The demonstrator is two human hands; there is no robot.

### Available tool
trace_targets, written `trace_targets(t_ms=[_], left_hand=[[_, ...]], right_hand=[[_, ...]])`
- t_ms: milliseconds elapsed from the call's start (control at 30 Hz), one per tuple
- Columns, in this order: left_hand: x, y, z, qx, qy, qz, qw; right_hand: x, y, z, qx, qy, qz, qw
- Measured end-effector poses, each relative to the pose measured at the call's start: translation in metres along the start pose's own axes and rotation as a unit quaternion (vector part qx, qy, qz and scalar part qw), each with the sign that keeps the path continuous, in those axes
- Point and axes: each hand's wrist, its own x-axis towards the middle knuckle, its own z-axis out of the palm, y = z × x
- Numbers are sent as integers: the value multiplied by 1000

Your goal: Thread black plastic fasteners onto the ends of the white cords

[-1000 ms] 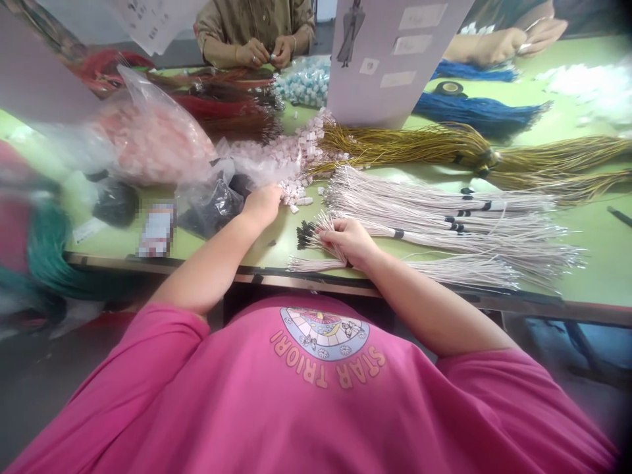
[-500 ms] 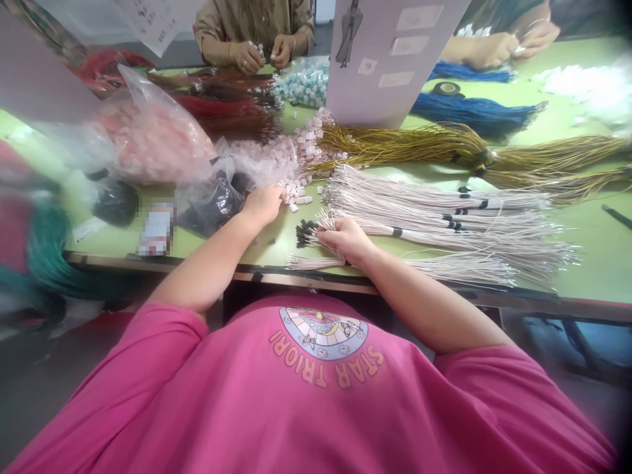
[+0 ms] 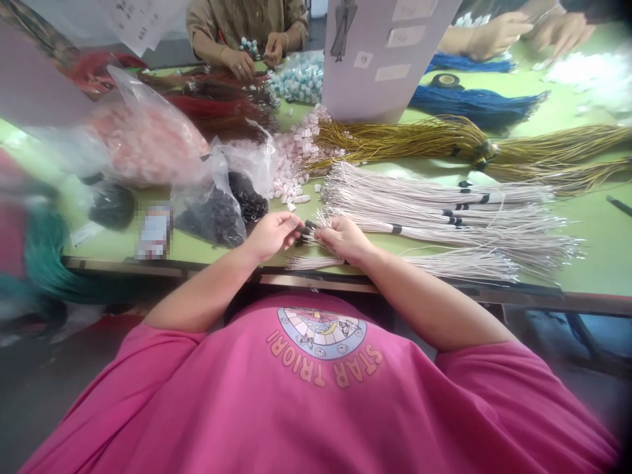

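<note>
My right hand (image 3: 348, 239) is closed around a bunch of white wires (image 3: 324, 222) near their left ends. Small black connectors (image 3: 309, 228) sit at the tips of some of these wires. My left hand (image 3: 274, 236) is pinched at those tips, with a black connector between thumb and forefinger, partly hidden by the fingers. Left of it, loose black connectors (image 3: 248, 199) spill from a clear plastic bag (image 3: 217, 214). More white wire bundles (image 3: 444, 214), bound with black tape, lie to the right of my right hand.
Pale pink connectors (image 3: 293, 168) are heaped beyond my hands. Yellow wires (image 3: 424, 139) and blue wires (image 3: 478, 108) lie farther back. A purple-grey partition (image 3: 375, 85) stands on the green table (image 3: 602, 243). Co-workers' hands (image 3: 241, 64) are across it. A bag of pink parts (image 3: 148, 145) lies left.
My left hand has moved from beside the black connector bag and pink heap, back and right to the wire tips. My right hand stays on the wires.
</note>
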Motion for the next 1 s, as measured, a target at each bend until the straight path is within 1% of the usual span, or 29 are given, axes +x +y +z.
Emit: trace_targets(t_ms=[33,100,200,400,600,833,1000], left_hand=[[1,-4,2,-50,-4,-17,999],[3,-11,2,-105,-14,-32,994],[6,-17,2,-122,-33,-36,991],[7,-24,2,-140,-46,-17,989],[7,-21,3,-131,-37,-9,991],[3,-19,6,-36,-13,-12,999],[5,-21,8,-28,-1,-6,1000]], right_hand=[[0,0,0,1,-2,0,1000],[-1,0,0,1,-5,-1,1000],[-2,-1,0,0,-6,-5,1000],[-1,-1,1,0,-9,-4,1000],[0,1,0,-8,-15,-1,1000],[-2,-6,2,13,-24,-10,1000],[-2,-7,2,9,-32,-10,999]])
